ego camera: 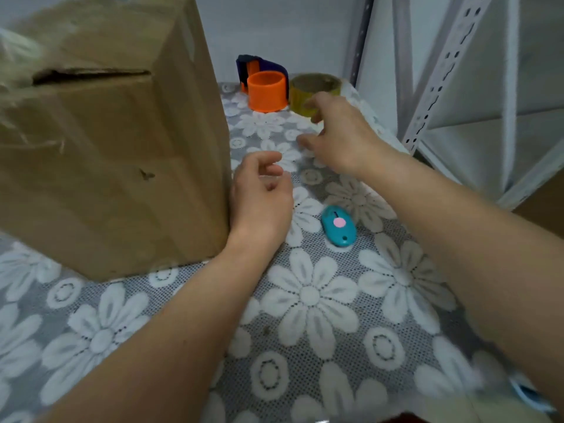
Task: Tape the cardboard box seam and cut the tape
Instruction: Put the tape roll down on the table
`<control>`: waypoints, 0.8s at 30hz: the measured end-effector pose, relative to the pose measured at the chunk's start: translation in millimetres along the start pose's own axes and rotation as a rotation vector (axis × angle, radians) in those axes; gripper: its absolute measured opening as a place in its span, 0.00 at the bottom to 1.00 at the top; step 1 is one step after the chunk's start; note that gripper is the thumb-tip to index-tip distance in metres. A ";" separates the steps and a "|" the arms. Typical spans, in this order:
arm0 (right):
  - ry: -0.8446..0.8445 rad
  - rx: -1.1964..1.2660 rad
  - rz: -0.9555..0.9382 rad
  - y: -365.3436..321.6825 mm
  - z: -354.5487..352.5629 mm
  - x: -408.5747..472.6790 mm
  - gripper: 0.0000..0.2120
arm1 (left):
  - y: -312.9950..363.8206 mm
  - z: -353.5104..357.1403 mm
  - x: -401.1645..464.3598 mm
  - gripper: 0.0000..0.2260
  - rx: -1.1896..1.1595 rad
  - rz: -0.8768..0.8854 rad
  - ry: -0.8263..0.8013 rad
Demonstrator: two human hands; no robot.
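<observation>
A tall brown cardboard box (116, 141) stands on the left of the table, with a dark open gap along a flap near its top. A roll of yellowish clear tape (308, 90) lies at the back, right of an orange and blue tape dispenser (267, 88). My right hand (338, 138) hovers just in front of the tape roll, fingers spread, holding nothing. Beside the box's right edge, my left hand (262, 193) is loosely curled and empty. A small teal cutter (338, 225) with a pink dot lies on the cloth between my forearms.
A grey lace tablecloth (308, 300) with white flowers covers the table. White metal shelving (476, 96) stands close on the right, past the table's edge. A wall runs behind the dispenser.
</observation>
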State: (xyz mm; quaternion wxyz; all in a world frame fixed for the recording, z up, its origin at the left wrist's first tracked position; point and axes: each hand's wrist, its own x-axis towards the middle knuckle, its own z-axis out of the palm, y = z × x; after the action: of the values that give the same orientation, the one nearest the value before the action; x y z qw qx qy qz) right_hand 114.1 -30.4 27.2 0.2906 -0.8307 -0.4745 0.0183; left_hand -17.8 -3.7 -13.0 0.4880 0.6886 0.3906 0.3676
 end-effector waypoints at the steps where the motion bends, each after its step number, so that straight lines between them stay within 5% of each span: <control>1: -0.053 -0.002 0.006 -5.0 -1.5 -16.5 0.23 | -0.6 0.3 -0.1 0.10 0.006 0.010 0.007; 8: -0.211 -0.357 0.092 -18.6 -6.9 -107.9 0.29 | -3.9 1.3 -2.8 0.10 0.057 0.052 0.004; 14: -0.259 -0.261 0.087 -17.8 -20.9 -116.2 0.17 | 2.6 -4.7 -10.0 0.08 0.017 0.024 -0.018; 18: -0.259 0.150 0.280 -8.1 -33.2 -101.0 0.12 | 1.9 -8.4 -10.5 0.09 -0.114 -0.040 -0.068; 24: 0.101 0.777 0.604 21.5 -29.2 -34.2 0.02 | 1.7 -11.8 -10.0 0.10 -0.211 -0.073 -0.078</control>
State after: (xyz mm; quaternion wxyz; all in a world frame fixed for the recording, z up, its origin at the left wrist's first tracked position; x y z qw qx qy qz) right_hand 121.0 -79.5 32.4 0.5833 -0.7611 -0.1560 0.2370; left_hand -32.2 -8.4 -9.6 0.5857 0.6324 0.3552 0.3618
